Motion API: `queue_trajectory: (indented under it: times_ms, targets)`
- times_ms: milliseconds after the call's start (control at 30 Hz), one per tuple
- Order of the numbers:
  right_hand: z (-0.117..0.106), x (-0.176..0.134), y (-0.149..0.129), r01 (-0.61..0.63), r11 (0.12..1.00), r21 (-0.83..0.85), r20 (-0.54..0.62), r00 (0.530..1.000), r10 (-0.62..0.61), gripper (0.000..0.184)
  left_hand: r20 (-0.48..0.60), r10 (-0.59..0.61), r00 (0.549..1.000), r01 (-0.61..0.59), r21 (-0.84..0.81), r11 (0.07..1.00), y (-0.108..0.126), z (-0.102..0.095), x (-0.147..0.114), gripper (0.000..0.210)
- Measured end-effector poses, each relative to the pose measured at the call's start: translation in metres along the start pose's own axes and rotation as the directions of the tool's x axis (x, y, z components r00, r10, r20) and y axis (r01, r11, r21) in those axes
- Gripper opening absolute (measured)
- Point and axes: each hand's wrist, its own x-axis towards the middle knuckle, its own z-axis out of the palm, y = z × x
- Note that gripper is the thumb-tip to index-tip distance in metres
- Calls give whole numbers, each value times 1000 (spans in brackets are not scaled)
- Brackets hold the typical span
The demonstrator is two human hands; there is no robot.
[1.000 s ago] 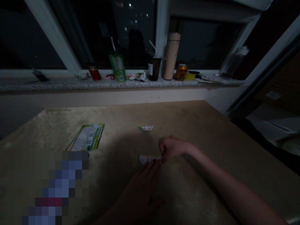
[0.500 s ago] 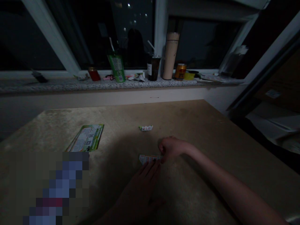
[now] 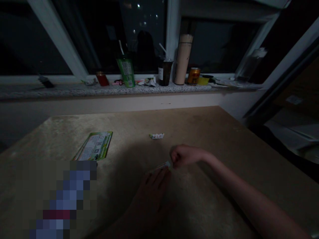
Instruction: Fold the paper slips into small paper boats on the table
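Note:
My left hand [image 3: 153, 186] lies palm down on the table, fingers stretched out over a small printed piece of paper [image 3: 163, 165]. Only a narrow slanted strip of that paper shows beyond the fingertips; the rest is under the hand. Just right of it is my right hand [image 3: 183, 155], its fingers curled in. Whether anything is inside those fingers is hidden. Farther back on the table sits a small folded paper piece [image 3: 157, 136], white with green. Dim light and shadow blur the details around both hands.
On the left of the table lie flat green-and-white printed sheets [image 3: 96, 146], near a pixelated blue shape [image 3: 67, 192]. Along the granite windowsill [image 3: 144, 89] stand a green cup [image 3: 126, 72], a dark cup [image 3: 164, 74], a beige thermos [image 3: 183, 59], an orange can [image 3: 193, 76] and a red jar [image 3: 102, 79].
The paper by my left hand showed a wider printed face before; now a thinner, slanted strip shows. My right fingers were at its edge and have drawn slightly away.

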Motion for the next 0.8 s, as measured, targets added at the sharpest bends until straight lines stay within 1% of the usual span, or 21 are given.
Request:
queue_trajectory:
  times_ms: [67, 100, 167, 233, 300, 367, 467, 500, 567, 667, 733, 800]
  targets:
    - [7, 0, -2, 74, 997, 30, -107, 992, -71, 11, -34, -46, 998, 46, 14, 999, 1, -1, 1, 62]
    - [12, -1, -5, 113, 993, 41, -138, 985, -107, 10, -45, -60, 997, 61, 17, 998, 2, -1, 1, 61]
    - [21, -1, -10, 178, 981, 74, -118, 979, -168, 13, -54, -72, 996, 73, 20, 997, 2, -1, 1, 58]
    - [29, -3, -15, 207, 975, 85, -110, 974, -197, 12, -59, -73, 996, 74, 15, 997, 2, -3, 1, 55]
    - [35, -6, -18, 238, 967, 87, -170, 960, -221, 6, -71, -71, 995, 71, -4, 997, 0, -5, 0, 56]
    - [38, -10, -20, 277, 960, 49, -279, 926, -253, 3, -75, -66, 995, 63, -34, 997, -4, -10, 0, 59]
    - [46, -16, -22, 299, 951, -78, -441, 845, -302, 7, -58, -30, 998, 25, -81, 996, -11, -16, 3, 50]
    - [49, -18, -23, 301, 947, -109, -456, 832, -317, 11, -56, -9, 998, 3, -95, 995, -14, -17, 3, 44]
    - [58, -19, -25, 313, 940, -137, -436, 833, -341, 18, -57, -1, 998, -6, -123, 992, -21, -19, 5, 42]
    - [68, -17, -29, 284, 940, -190, -448, 826, -341, 28, -54, 6, 998, -16, -180, 984, -31, -19, 4, 41]
    - [71, -15, -31, 281, 936, -214, -447, 824, -349, 29, -37, 11, 999, -19, -226, 974, -39, -19, 2, 41]
    - [70, -14, -31, 279, 936, -213, -435, 831, -347, 25, -32, 10, 999, -17, -259, 966, -47, -21, 0, 40]
